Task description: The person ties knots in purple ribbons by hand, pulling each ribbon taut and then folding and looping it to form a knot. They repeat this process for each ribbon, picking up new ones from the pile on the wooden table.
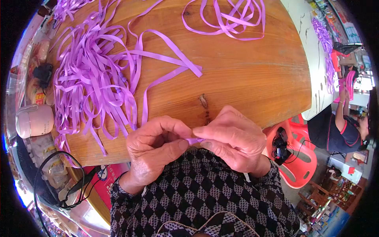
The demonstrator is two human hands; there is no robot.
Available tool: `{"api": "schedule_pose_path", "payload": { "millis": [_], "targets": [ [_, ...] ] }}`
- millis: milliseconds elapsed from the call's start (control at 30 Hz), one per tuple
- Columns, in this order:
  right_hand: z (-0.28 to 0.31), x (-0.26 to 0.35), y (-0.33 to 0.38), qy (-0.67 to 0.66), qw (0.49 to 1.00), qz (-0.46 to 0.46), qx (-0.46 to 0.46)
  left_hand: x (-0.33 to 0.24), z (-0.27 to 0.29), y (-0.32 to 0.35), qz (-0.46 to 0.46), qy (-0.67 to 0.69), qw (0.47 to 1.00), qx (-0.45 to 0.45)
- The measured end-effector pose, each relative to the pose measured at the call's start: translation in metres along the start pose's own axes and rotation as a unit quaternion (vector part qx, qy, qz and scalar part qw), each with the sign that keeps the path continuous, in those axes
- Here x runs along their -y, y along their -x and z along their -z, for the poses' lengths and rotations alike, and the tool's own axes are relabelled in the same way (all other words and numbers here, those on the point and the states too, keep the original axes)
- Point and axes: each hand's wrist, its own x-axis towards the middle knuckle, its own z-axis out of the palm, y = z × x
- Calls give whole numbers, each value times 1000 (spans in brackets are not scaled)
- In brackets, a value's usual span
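Note:
Just beyond the near edge of the wooden table (pixel 252 83), my two hands meet over a short piece of purple ribbon (pixel 192 141). My left hand (pixel 155 147) pinches it between thumb and curled forefinger. From the other side my right hand (pixel 233 141) pinches the same ribbon, thumb below and fingers above; its exact end is hidden by the fingertips. On the table's left lies a large tangled heap of purple ribbons (pixel 89 75), with some strands reaching toward my left hand. Loose ribbon ends (pixel 193 69) lie crossed near the middle.
A loose ribbon coil (pixel 237 24) lies at the far side. To the left stands a pink lidded container (pixel 35 121) beside bags and black cables. On the right are a red plastic chair (pixel 298 168) holding a black device, a white table (pixel 316 75) with more ribbons, and another person (pixel 335 128).

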Motion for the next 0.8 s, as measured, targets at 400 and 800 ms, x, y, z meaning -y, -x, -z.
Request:
{"api": "schedule_pose_path", "payload": {
  "millis": [400,800],
  "targets": [
    [2,3,1,33,999,17,6,0,0,1,-31,10,999,-30],
    [0,3,-1,47,999,18,-5,-9,-13,-2,75,-137,987,23]
  ]
}}
